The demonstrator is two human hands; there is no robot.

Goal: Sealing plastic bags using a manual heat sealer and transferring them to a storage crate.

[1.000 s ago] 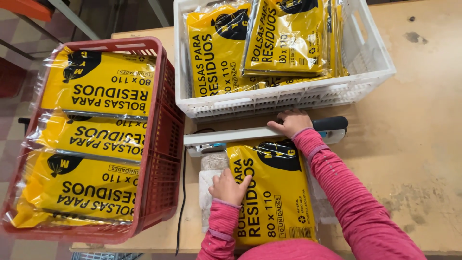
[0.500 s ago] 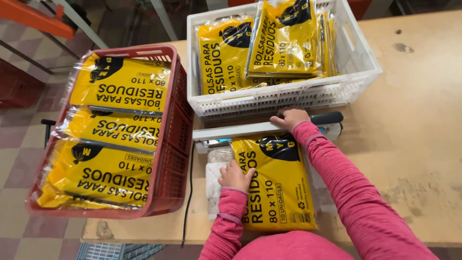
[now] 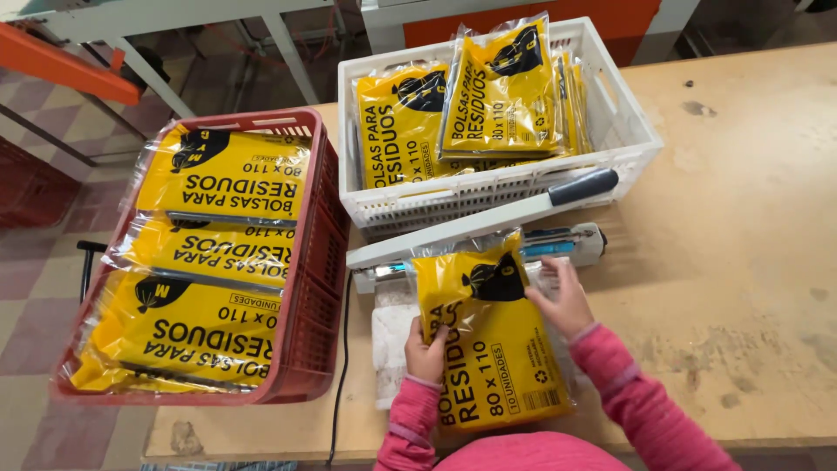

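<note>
At your far left, the red basket (image 3: pixel 318 262) overhangs the counter (image 3: pixel 741 262) edge, full of yellow packs. Your left hand (image 3: pixel 425 351) grips the yellow packet (image 3: pixel 488 349) by its left edge, fingers closed on it. Your right hand (image 3: pixel 565 301) pinches its right edge, beside the sealer (image 3: pixel 488 228). Bare counter lies open to the right.

A red crate (image 3: pixel 327 262) holds three yellow packs (image 3: pixel 196 262) — beside it, a white crate (image 3: pixel 628 122) of more packs (image 3: pixel 497 96), both on a wooden table (image 3: pixel 750 262).
</note>
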